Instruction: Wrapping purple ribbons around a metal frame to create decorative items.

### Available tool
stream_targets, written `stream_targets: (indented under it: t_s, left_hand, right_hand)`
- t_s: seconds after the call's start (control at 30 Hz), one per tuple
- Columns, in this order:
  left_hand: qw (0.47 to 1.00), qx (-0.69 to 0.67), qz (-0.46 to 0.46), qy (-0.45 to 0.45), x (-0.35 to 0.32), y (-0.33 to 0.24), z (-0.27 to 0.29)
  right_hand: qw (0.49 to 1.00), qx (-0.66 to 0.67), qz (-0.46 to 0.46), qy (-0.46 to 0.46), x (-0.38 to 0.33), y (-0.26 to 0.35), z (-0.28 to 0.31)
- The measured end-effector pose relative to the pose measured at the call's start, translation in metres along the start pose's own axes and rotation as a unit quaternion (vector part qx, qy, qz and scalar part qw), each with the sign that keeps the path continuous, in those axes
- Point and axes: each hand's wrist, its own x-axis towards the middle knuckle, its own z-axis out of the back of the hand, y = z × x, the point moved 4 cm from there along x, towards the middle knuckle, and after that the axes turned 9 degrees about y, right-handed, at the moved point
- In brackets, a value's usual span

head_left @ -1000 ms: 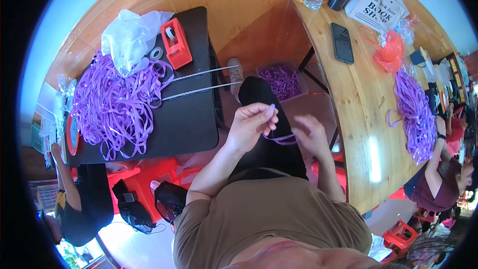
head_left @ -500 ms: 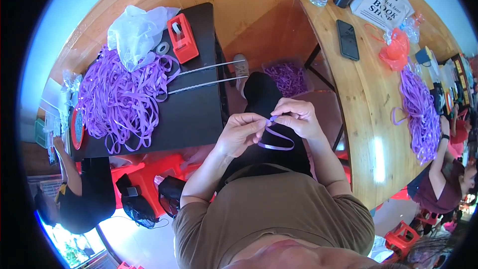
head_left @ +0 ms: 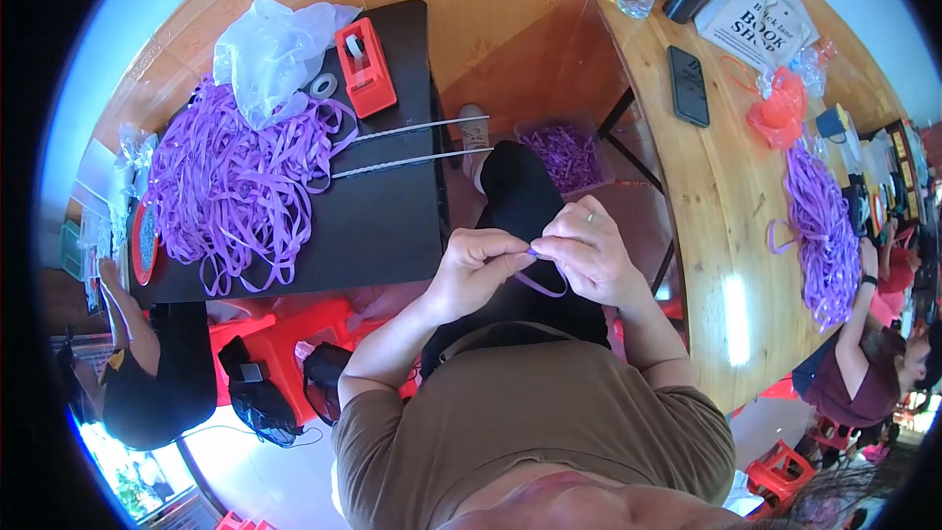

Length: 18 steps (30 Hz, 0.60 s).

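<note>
Over my lap, my left hand (head_left: 483,270) and my right hand (head_left: 591,250) are both closed in a pinch, fingertips nearly meeting. Between them is a narrow purple ribbon (head_left: 546,288), whose loop hangs below the fingers. The bit at the fingertips is mostly covered, so whether it is knotted cannot be told. On the dark table to the left lies a large tangled heap of purple ribbon loops (head_left: 235,186). Two thin metal rods (head_left: 412,159) stick out from that table's edge toward my knee.
A red tape dispenser (head_left: 365,69), tape roll (head_left: 323,85) and clear plastic bag (head_left: 270,54) lie on the dark table. A bin of purple pieces (head_left: 564,152) stands on the floor. The wooden table (head_left: 702,236) holds a phone (head_left: 689,86) and a ribbon bundle (head_left: 822,236). Other people sit at both sides.
Both hands have come slightly lower and closer together, the right one turning so its back shows. Less of the ribbon loop hangs in sight.
</note>
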Motion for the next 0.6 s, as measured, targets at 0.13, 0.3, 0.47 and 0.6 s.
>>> stream_targets:
  t_s: [0.13,0.3,0.47,0.6]
  left_hand:
    - [0.919,0.361,-0.161,-0.004,-0.005,-0.018,0.0]
    - [0.705,0.658,-0.26,0.04,-0.01,-0.028,-0.012]
    - [0.75,0.617,-0.233,0.052,-0.004,-0.013,-0.005]
    - [0.926,0.365,-0.09,-0.042,-0.001,-0.012,0.011]
  right_hand:
    - [1.0,-0.004,-0.024,0.002,0.0,-0.001,-0.008]
    - [0.966,0.137,-0.219,0.028,-0.014,-0.017,-0.029]
    - [0.722,0.554,-0.415,0.023,-0.044,-0.051,-0.061]
    - [0.824,0.455,-0.337,-0.032,-0.023,-0.04,-0.039]
